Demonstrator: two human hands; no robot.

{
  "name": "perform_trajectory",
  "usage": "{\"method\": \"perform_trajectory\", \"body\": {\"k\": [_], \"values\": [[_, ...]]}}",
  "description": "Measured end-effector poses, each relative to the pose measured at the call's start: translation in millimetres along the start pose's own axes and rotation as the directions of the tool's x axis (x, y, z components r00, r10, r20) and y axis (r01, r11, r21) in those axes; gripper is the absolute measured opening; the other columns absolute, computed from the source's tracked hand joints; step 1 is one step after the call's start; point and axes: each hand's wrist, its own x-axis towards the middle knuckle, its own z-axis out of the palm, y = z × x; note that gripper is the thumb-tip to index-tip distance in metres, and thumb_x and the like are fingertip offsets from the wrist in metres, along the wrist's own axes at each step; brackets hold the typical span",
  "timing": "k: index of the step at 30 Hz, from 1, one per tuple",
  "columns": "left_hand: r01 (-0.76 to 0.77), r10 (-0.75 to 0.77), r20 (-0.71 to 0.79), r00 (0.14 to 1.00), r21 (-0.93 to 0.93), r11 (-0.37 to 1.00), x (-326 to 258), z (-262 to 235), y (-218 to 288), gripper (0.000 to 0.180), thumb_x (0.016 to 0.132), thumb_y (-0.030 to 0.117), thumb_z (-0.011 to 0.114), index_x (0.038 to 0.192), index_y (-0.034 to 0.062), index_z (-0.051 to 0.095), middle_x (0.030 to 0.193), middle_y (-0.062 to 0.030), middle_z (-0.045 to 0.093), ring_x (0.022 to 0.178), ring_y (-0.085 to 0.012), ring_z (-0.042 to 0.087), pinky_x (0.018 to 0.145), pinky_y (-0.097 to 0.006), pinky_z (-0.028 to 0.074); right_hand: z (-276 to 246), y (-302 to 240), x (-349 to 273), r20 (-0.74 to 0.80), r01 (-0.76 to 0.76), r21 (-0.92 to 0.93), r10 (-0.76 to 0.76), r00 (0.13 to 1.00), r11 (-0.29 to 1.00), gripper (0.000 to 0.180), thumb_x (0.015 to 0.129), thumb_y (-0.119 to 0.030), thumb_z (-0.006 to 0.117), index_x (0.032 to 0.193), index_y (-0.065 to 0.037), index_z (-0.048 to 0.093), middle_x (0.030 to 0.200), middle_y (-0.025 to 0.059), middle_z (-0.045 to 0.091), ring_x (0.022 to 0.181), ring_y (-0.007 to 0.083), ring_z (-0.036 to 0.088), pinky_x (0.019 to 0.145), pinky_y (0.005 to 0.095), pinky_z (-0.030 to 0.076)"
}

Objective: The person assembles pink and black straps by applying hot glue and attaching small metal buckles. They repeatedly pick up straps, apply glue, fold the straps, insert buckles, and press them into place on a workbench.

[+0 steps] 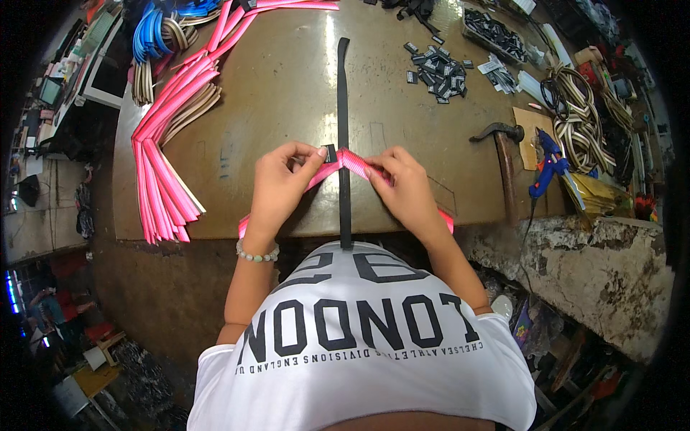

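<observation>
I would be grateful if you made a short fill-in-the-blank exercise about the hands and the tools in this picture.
1. The small piece in the left hand is mostly coloured ____.
2. The right hand grips a strap whose main colour is ____.
3. In the picture, the glue gun lies to the ____ of the hammer.
4. A beaded bracelet circles the person's ____ wrist.

Missing words: black; pink; right; left.
</observation>
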Motion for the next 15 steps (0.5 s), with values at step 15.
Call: {"method": "perform_trajectory", "body": {"k": [15], "values": [[-0.161,0.196,-0.085,0.977,0.31,0.937,-13,27,-10,0.021,0.085,0.021,0.074,0.099,0.0063,0.068,0.069,-0.006,0.059,0.06,-0.021,0.057,0.058,-0.035,0.046,-8,-7,-17,0.091,0.069,-0.021,-0.067,0.994,0.997,0.024,0.083,-0.003,0.069,0.107,-0.001,0.065,0.099,0.0154,0.057,0.092,0.033,0.059,0.081,0.0395,0.048]]}}
